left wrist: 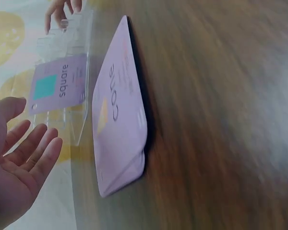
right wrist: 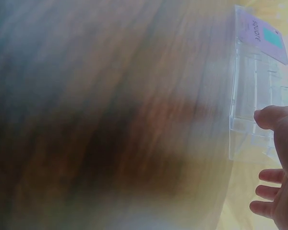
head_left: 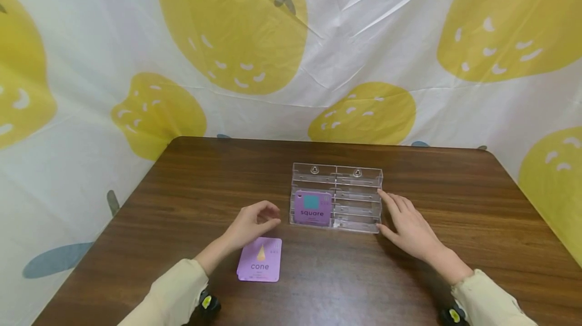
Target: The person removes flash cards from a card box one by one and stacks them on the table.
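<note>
So the purple cone card stack (head_left: 259, 268) sits front-left of the clear rack (head_left: 356, 210), just beside the empty left hand (head_left: 251, 223), thumb slightly parted, while the farther right hand (head_left: 409, 227) just touches the rack's right end, fingers spread.
</note>
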`<state>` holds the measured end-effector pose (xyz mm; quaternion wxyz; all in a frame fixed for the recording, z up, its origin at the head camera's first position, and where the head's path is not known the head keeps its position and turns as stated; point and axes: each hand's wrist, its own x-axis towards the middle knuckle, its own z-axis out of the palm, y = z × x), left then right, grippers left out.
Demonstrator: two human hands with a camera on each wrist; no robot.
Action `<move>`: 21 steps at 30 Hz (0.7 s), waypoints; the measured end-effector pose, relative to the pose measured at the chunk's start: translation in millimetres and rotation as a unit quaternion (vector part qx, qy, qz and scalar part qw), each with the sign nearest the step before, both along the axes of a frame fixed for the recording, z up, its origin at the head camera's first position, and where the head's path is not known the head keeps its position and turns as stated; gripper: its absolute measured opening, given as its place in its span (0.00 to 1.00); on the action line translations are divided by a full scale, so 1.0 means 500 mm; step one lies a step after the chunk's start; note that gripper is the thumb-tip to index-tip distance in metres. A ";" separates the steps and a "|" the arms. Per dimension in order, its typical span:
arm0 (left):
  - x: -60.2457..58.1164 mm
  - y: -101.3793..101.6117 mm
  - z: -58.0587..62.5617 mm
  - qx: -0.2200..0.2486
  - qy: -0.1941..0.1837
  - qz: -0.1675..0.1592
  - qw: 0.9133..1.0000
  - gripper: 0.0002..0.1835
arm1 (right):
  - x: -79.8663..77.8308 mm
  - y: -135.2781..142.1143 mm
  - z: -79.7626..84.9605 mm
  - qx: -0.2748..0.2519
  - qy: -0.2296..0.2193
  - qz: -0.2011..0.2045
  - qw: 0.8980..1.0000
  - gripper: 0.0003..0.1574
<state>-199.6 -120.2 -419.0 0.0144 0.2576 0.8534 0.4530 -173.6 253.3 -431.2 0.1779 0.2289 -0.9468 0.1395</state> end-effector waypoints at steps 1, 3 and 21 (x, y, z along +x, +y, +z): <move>-0.001 0.004 -0.001 0.002 0.000 -0.001 1.000 0.13 | 0.000 0.000 -0.001 0.000 0.000 0.000 1.000 0.48; -0.005 0.012 -0.002 0.009 0.001 -0.003 1.000 0.14 | 0.000 -0.001 -0.002 -0.001 -0.001 -0.001 1.000 0.48; -0.045 0.079 0.010 0.044 0.040 0.056 0.997 0.17 | 0.001 -0.002 0.000 -0.001 -0.001 -0.002 1.000 0.49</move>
